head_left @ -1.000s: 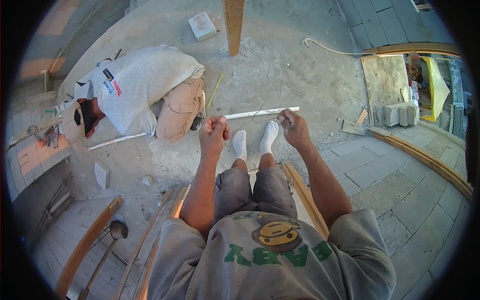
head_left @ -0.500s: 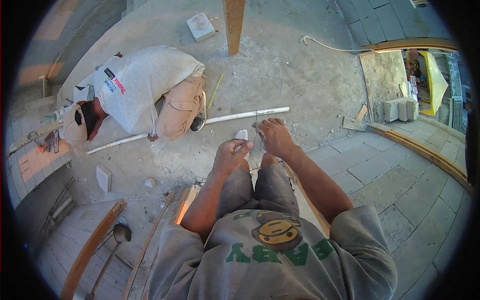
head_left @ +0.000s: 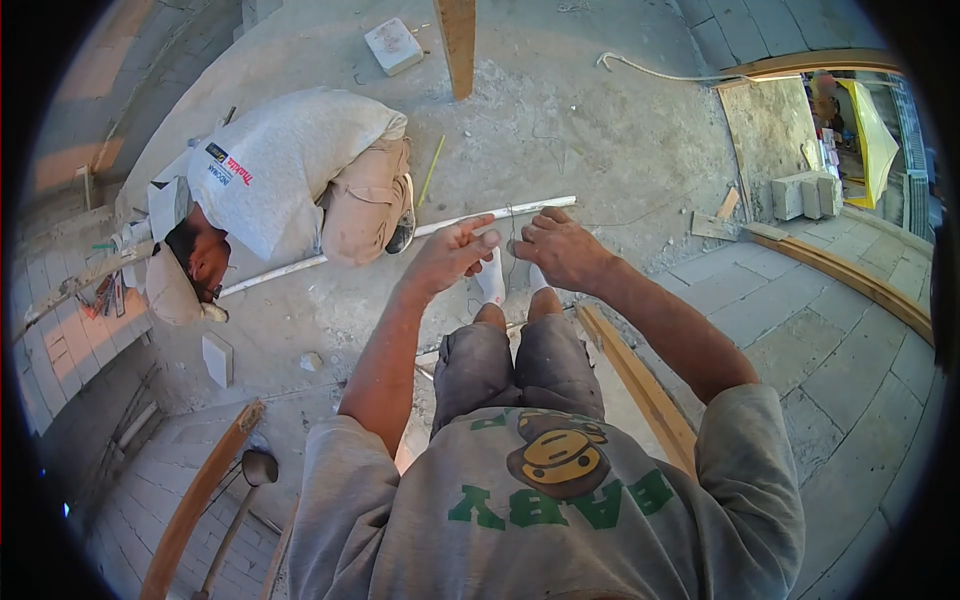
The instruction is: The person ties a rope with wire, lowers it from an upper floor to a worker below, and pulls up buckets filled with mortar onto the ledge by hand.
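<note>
My left hand is up in front of my shins, its index finger stretched out and thumb apart, with nothing visible between them. To its right, my right hand is closed, fingertips pinched on a thin dark wire. The wire stands roughly upright in the gap between my hands, with a bent upper end and a lower part hanging toward my feet. Behind my hands a long white pipe lies on the concrete floor; my left fingers overlap it in view, and I cannot tell whether they touch it.
A co-worker crouches at left, bent low by the pipe. A wooden post and a white block stand ahead. Timber runs beside my right leg. A shovel is at lower left, a rope at upper right.
My left hand has moved left and up, and its fingers have spread from a pinch. My right hand has shifted slightly right. The co-worker's head has turned and lowered.
</note>
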### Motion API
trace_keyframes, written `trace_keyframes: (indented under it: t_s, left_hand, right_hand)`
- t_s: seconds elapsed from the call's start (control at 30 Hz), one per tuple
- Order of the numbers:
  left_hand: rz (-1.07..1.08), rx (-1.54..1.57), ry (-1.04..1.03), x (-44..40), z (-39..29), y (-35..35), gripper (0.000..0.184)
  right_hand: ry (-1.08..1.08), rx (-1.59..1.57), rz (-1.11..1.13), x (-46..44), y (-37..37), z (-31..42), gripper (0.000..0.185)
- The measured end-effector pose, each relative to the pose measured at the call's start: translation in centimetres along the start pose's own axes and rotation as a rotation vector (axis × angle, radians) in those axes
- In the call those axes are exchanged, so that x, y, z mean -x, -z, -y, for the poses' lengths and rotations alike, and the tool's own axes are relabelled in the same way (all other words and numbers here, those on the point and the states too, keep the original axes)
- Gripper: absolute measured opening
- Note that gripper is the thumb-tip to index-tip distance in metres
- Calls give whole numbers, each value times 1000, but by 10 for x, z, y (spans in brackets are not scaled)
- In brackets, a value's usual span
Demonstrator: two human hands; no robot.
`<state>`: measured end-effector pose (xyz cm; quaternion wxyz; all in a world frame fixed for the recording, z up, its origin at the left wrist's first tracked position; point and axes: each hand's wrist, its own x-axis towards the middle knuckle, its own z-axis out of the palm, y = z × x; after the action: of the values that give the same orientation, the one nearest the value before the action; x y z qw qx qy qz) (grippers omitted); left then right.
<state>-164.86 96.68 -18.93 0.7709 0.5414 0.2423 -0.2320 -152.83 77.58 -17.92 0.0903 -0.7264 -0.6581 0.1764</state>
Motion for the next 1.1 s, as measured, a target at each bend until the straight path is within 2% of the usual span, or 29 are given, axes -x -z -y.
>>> trace_keyframes:
  t_s: [0.03, 0.07, 0.1, 0.2, 0.3, 0.4, 0.5, 0.53, 0.63, 0.73, 0.8, 0.87, 0.93, 1.03, 1.1]
  left_hand:
    - [-10, -56, 35, -6, 3, -7, 51]
    - [-59, 111, 6, -11, 4, -17, 37]
    - [-72, 62, -21, -14, 2, -17, 33]
    - [-92, -87, -104, -19, -17, -24, 23]
    - [-313, -256, -236, -24, -19, -26, 21]
    - [-550, -162, -326, -24, -20, -30, 21]
    - [-560, 95, -455, -29, -15, -42, 22]
    - [-535, 178, -460, -29, -16, -43, 21]
    - [-465, 386, -457, -30, -21, -45, 20]
    - [-423, 518, -421, -29, -23, -40, 18]
    - [-385, 602, -389, -31, -22, -41, 17]
    - [-414, 651, -374, -35, -23, -44, 19]
    - [-459, 677, -345, -38, -23, -42, 20]
    - [-554, 657, -269, -43, -17, -36, 19]
    - [-619, 602, -198, -46, -9, -37, 18]
  right_hand:
    - [17, -14, 24, -1, 0, 3, 15]
    - [35, -25, 46, -2, -1, 7, 15]
    - [48, -38, 71, -1, -2, 10, 16]
    - [-88, -35, 112, 5, -5, 13, 16]
    - [-459, -160, -2, 12, -14, 16, 18]
    - [-901, -1237, 27, 12, 12, 28, 29]
    - [-1053, -1894, -94, 13, 8, 44, 43]
    - [-982, -2059, -98, 10, 9, 46, 56]
    - [-977, -2001, -234, -1, 14, 59, 61]
    - [-983, -1362, -534, -1, -21, 53, 64]
    - [-763, -961, -584, 0, -35, 34, 54]
    - [-716, -919, -476, 7, -38, 22, 41]
    - [-819, -1228, -219, 6, -3, 18, 32]
    - [-783, -972, -140, 12, -6, 1, 33]
    - [-620, -612, -307, 11, -4, -6, 31]
